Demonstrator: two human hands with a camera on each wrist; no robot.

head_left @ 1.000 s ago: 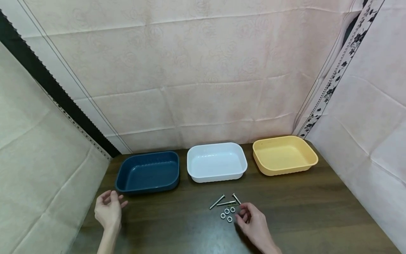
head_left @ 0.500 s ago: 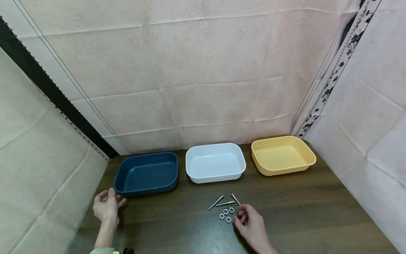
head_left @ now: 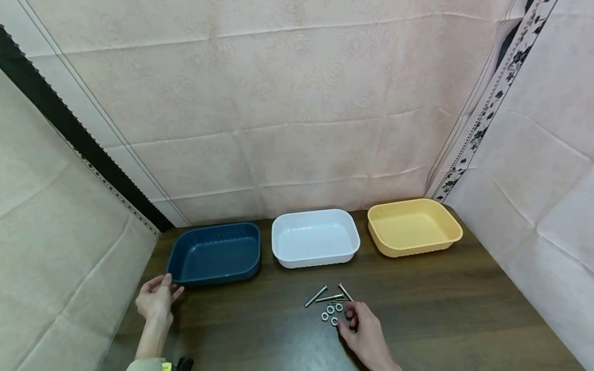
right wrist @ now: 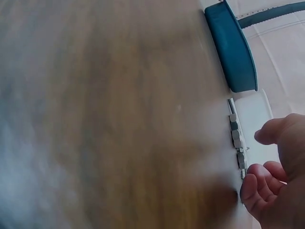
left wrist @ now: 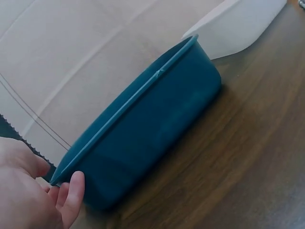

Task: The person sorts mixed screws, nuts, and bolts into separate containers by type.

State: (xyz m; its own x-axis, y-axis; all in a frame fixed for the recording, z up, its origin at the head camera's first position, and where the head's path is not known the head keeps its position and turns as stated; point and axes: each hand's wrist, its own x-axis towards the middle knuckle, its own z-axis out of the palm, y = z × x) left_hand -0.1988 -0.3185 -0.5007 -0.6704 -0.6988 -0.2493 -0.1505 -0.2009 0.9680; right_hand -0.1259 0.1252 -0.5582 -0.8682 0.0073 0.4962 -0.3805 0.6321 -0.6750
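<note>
Now the right hand point(head_left: 365, 334), thumb and fingers apart, sits shifted slightly toward 7 o'clock, beside the nuts point(head_left: 330, 313); the left hand point(head_left: 155, 301) pinches the blue tray point(head_left: 214, 253) at 7 o'clock.

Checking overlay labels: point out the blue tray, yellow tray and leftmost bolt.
Blue tray point(left wrist: 152, 121), left wrist view: outer side wall.
Yellow tray point(head_left: 415, 224), head view: bare inside floor.
Leftmost bolt point(head_left: 316, 296), head view: middle of shank.

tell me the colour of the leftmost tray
Dark blue; the tray shows best in the head view.
</note>
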